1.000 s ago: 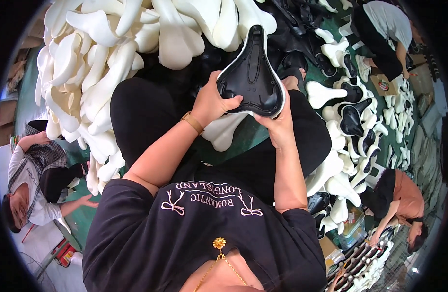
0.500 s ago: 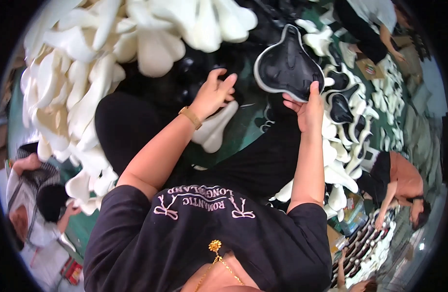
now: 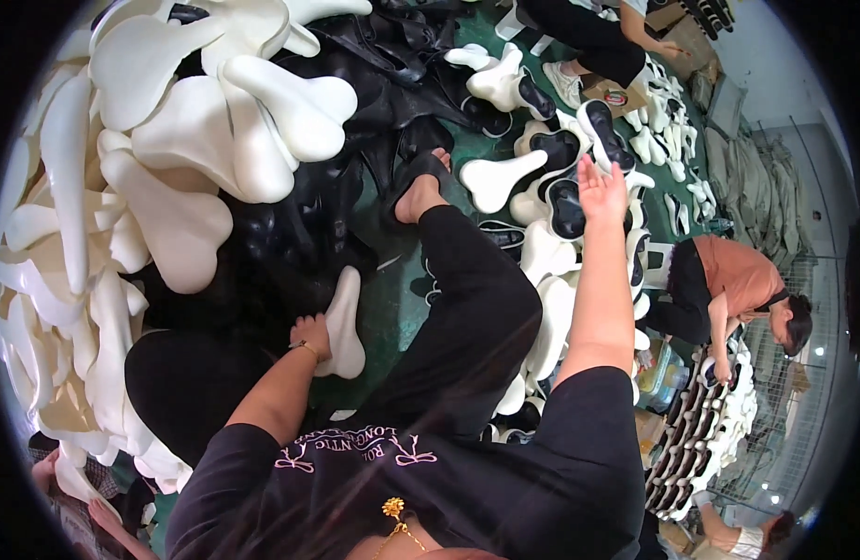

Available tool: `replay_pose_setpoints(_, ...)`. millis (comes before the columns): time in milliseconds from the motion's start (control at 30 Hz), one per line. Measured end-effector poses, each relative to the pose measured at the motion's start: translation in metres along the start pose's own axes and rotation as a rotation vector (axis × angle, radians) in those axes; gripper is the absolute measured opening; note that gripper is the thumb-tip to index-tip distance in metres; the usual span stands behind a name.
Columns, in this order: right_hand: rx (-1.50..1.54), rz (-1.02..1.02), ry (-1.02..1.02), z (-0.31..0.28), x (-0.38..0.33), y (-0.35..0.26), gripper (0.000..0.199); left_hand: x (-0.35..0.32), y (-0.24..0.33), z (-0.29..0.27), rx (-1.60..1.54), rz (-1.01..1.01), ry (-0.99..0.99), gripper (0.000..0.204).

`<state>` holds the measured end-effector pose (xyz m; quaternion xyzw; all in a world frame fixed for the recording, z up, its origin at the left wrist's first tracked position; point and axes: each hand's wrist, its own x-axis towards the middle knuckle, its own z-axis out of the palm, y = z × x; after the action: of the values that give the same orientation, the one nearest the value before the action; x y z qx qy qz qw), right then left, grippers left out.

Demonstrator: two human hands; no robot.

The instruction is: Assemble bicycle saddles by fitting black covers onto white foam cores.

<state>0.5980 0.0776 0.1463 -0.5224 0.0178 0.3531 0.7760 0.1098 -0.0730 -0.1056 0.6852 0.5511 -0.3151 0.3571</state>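
Note:
My right hand (image 3: 602, 191) is stretched out to the right, palm up, fingers apart and holding nothing. Just beyond its fingertips is a bicycle saddle (image 3: 605, 135) with a black underside and a pale rim, at the top of a heap of saddles. Low between my legs, my left hand (image 3: 310, 338) has its fingers curled at the edge of a white saddle cover (image 3: 344, 327), which stands narrow end away from me. Part of that grip is hidden.
White saddle covers (image 3: 187, 131) pile high at the left. Glossy black covers (image 3: 290, 224) lie beyond my left hand. Finished saddles (image 3: 546, 252) heap along my right side. A person in an orange top (image 3: 733, 275) bends over rows of saddles (image 3: 696, 439); other people work around.
The black saddle has left my right hand, which has reached out to the right and opened. My left hand has come down to the white saddle cover. The whole view has swung right.

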Motion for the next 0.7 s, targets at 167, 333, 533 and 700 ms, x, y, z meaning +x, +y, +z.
replay_pose_setpoints(167, -0.563, 0.317, -0.664, 0.05, -0.053, 0.105, 0.027, -0.036, 0.019, -0.04, -0.2, -0.218, -0.09, 0.076)
replay_pose_setpoints(333, -1.421, 0.169, -1.154, 0.029, -0.117, 0.175, 0.082, -0.041, 0.026, -0.084, -0.327, 0.26, 0.3, 0.065)
replay_pose_setpoints(533, -1.079, 0.321, -1.187, 0.066, -0.209, 0.163, 0.044, -0.111, 0.025, -0.152, -0.823, 0.56, 0.469, 0.095)
replay_pose_setpoints(700, -0.57, 0.489, -1.29, 0.092, -0.279, 0.18, 0.034, -0.149, -0.002, -0.181, -1.111, 0.447, 0.97, 0.091)
